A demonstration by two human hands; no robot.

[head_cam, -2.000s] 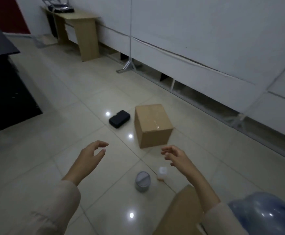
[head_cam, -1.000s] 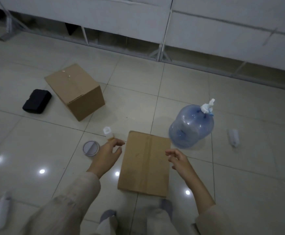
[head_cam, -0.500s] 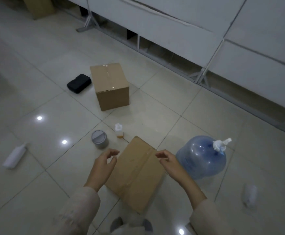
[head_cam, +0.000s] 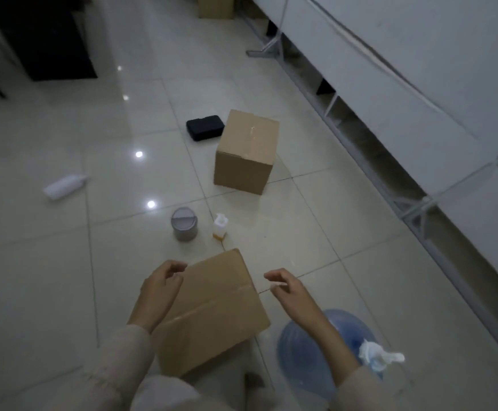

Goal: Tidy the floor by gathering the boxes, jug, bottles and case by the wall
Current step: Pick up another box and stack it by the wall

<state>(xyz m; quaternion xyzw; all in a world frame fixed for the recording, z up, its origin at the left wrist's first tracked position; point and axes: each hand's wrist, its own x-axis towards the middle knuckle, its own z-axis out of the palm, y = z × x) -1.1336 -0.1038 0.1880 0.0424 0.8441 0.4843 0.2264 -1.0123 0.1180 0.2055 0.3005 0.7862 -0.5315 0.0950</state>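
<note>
A taped cardboard box (head_cam: 212, 310) lies on the floor right below me. My left hand (head_cam: 160, 289) hovers at its left edge and my right hand (head_cam: 286, 287) at its right, both with curled, parted fingers and holding nothing. A blue water jug (head_cam: 307, 345) with a white pump top lies at the lower right, partly behind my right arm. Farther off stand a second cardboard box (head_cam: 246, 152) and a black case (head_cam: 204, 127). A grey canister (head_cam: 184, 223), a small white-capped bottle (head_cam: 220, 226) and a white bottle (head_cam: 64, 185) lying on its side are on the tiles.
A white panelled wall (head_cam: 420, 84) on metal supports runs along the right. A black cabinet (head_cam: 43, 37) stands at the top left. A wooden table leg (head_cam: 216, 7) shows at the top. Glossy floor tiles (head_cam: 64, 277) spread to the left.
The view has swung left and the hands sit slightly wider apart beside the near box. The scattered objects themselves have not moved.
</note>
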